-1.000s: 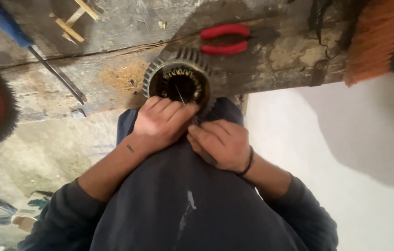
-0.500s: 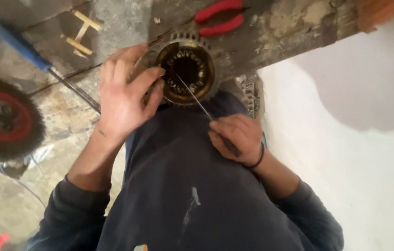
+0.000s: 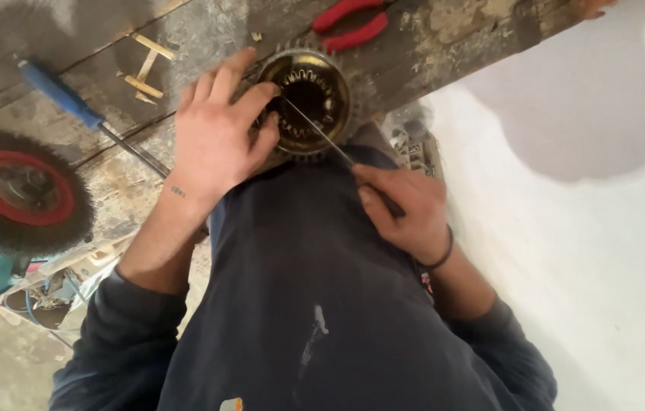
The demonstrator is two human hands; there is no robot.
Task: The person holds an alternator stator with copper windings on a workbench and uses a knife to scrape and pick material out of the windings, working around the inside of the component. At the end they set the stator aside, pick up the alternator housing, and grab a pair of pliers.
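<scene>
Toothed round stator core point(image 3: 309, 99) lying at bench edge point(image 3: 452, 53), brassy ring facing up. Left hand point(image 3: 216, 137) gripping its rim at 9 o'clock, fingers curled over it. Right hand point(image 3: 406, 209) at 4 o'clock, fingers pinching thin metal pick point(image 3: 319, 133), tip reaching into bore. Red-handled pliers point(image 3: 349, 23) at 12 o'clock. Blue-handled screwdriver point(image 3: 60, 95) and wire wheel point(image 3: 22, 190) at 9 o'clock.
</scene>
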